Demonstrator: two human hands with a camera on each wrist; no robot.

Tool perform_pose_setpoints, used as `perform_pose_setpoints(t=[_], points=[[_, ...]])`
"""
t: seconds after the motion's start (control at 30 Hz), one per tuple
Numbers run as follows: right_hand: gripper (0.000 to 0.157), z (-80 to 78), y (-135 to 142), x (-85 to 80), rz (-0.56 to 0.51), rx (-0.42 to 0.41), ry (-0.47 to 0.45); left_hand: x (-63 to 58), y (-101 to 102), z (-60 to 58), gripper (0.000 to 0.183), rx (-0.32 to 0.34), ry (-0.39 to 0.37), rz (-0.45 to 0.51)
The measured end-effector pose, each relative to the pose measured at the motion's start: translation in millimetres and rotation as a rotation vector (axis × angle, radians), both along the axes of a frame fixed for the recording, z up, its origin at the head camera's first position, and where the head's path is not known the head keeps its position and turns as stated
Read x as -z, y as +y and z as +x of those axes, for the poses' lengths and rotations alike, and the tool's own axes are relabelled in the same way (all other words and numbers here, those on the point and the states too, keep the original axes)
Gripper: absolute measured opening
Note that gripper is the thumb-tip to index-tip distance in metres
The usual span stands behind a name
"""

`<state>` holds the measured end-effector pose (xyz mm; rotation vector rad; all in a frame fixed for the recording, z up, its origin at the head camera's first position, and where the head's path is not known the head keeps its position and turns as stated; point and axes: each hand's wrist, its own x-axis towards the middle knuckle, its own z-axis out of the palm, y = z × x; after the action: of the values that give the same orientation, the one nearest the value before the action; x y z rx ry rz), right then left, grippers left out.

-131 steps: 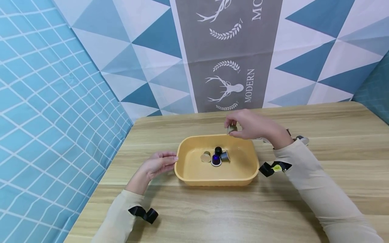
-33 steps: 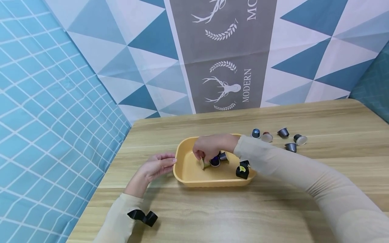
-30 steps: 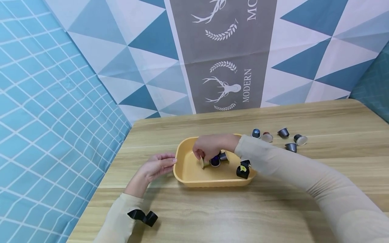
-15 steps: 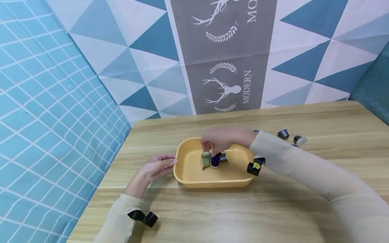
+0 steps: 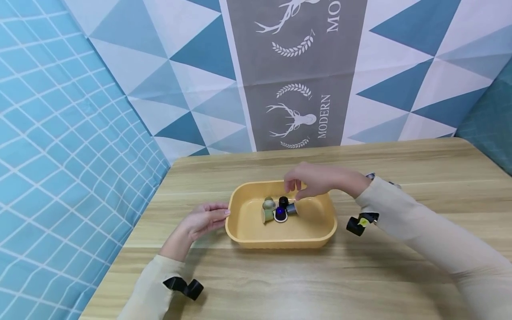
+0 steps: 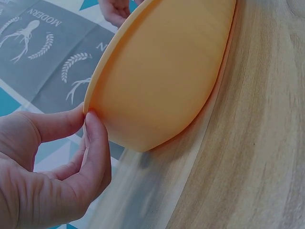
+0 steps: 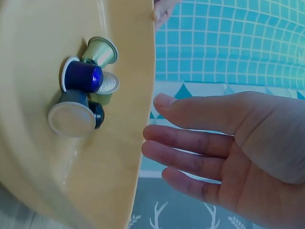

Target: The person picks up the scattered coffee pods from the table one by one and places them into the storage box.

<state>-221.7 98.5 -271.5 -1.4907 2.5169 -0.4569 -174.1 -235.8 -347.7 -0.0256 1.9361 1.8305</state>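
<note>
My left hand (image 5: pixel 206 220) pinches the left rim of a yellow plastic basin (image 5: pixel 282 243) between thumb and fingers, plain in the left wrist view. Inside the basin, left of its middle, several coffee capsules lie bunched together. They include a shiny blue one (image 5: pixel 281 213), a black one (image 5: pixel 283 201), a grey one (image 5: pixel 291 209), a light green one (image 5: pixel 267 216) and a pale olive one (image 5: pixel 269 203). Over the basin's far right side hovers my right hand (image 5: pixel 314 178). In the right wrist view its fingers are apart and hold nothing.
More coffee capsules (image 5: pixel 370 176) lie on the wooden table (image 5: pixel 264 284) at the right, mostly hidden behind the right forearm. Patterned cloth hangs behind the table and along its left side. A black camera mount sits on each sleeve.
My right hand carried a capsule over the rim, set it among the others in the basin and let go. It has since risen toward the back right. The left hand stays at the rim.
</note>
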Motion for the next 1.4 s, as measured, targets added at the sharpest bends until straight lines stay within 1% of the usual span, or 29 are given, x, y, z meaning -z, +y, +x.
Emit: perform_pose_setpoints(t=[0.17,0.3,0.4,0.5,0.67,0.83,1.07,1.17,1.23,1.33,1.4], points=[[0.017,3.0,15.3,1.9,-0.049,0.053,0.028,-0.3,0.1,-0.3,0.034,-0.002,-0.003,0.006],[0.017,7.6,26.2,1.3,-0.070,0.098,0.038,-0.9,0.2,-0.6,0.037,0.000,-0.004,0.003],[0.015,9.9,34.7,2.9,-0.087,0.110,0.053,-0.9,0.0,0.0,0.038,0.001,-0.005,0.002],[0.014,12.0,43.3,4.2,-0.099,0.126,0.089,-1.1,0.4,-0.5,0.036,-0.003,-0.004,0.003],[0.014,15.9,56.5,5.9,-0.111,0.179,0.137,0.0,0.3,-0.3,0.033,-0.012,-0.006,0.005],[0.013,20.6,71.9,7.2,-0.122,0.245,0.136,-1.1,0.9,1.0,0.036,-0.007,-0.001,-0.007],[0.015,27.1,93.9,12.3,-0.136,0.331,0.147,-1.6,1.3,0.4,0.034,-0.006,-0.001,0.007],[0.014,29.7,102.5,16.5,-0.131,0.363,0.149,-0.8,0.7,0.1,0.033,0.003,0.000,0.015],[0.014,30.9,108.0,20.2,-0.124,0.399,0.141,-0.1,0.2,-0.1,0.033,0.005,-0.002,0.022],[0.017,31.7,116.1,26.5,-0.121,0.447,0.129,0.5,-0.5,-0.4,0.035,0.009,-0.003,0.025],[0.019,31.8,122.1,30.4,-0.125,0.462,0.134,0.3,-0.8,-0.6,0.035,0.010,-0.005,0.021]])
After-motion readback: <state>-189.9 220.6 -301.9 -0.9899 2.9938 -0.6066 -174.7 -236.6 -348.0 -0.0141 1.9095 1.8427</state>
